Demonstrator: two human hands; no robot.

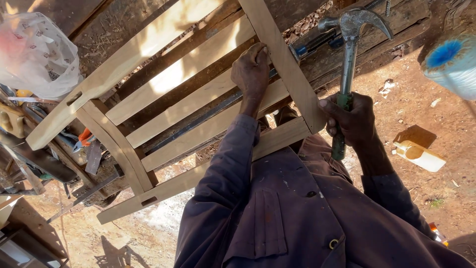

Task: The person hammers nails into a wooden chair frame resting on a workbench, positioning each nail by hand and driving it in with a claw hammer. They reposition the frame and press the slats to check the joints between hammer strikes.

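At centre frame, a slatted wooden chair-back frame [163, 106] is laid tilted across a dark, worn workbench [114, 34], its long rails running from approx. 8 o'clock up to 1 o'clock. The left hand [252, 72] is closed against the side rail w/ fingertips pinched at the joint, as if sth. small is held there; whether a nail is in the pinch cannot be told. At 2 o'clock of that hand a claw hammer [348, 74] is held upright, steel head raised above the rail, and the right hand [353, 120] is wrapped tight round its green grip. The frame is judged stiff, fairly light, pale unfinished wood w/ dry, non-slippery faces; the thin slats are likely the weak pts., so it is best gripped by the thicker side rails near a joint, not mid-slat. The hammer is judged head-heavy, best held low on the handle. At 10 o'clock a white plastic bag [34, 54] is seen; at 8 o'clock, orange-handled pliers [83, 139] among bench clutter. At 4 o'clock a pale bottle [420, 155] is lying on red dirt ground [436, 124]. A clamp screw [317, 42] is seen at 1 o'clock.
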